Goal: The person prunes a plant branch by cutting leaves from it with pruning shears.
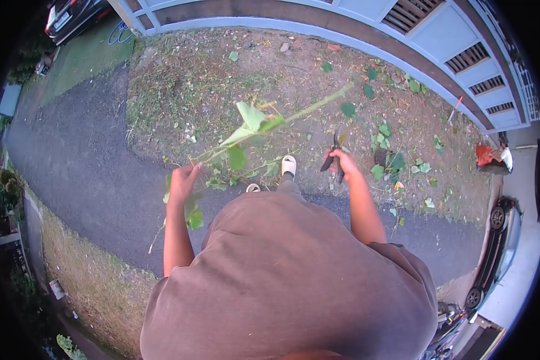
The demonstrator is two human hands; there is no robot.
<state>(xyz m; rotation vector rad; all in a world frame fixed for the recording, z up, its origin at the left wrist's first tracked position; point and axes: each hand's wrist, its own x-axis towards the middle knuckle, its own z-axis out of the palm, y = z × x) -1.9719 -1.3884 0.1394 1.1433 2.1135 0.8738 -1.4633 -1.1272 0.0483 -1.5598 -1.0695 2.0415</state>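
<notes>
My left hand [185, 180] is closed on a long leafy vine [309, 110]. The stem runs from my fingers up and to the right, ending above my right hand. Large pale green leaves [250, 122] hang along its middle, and more leaves and thin stems dangle below my left hand. My right hand [345, 163] grips a pair of pruning shears [336, 147] by the dark handles, with the blades pointing up. The shears stand apart from the vine, to the right of the leaves. Whether the blades are parted is too small to tell.
Cut leaves [396, 161] lie scattered on the dirt to the right. A paved strip [90, 150] crosses under my feet. A wall [429, 42] with vents bounds the far side. Cars stand at upper left and right [492, 246]. Another person [503, 157] is at far right.
</notes>
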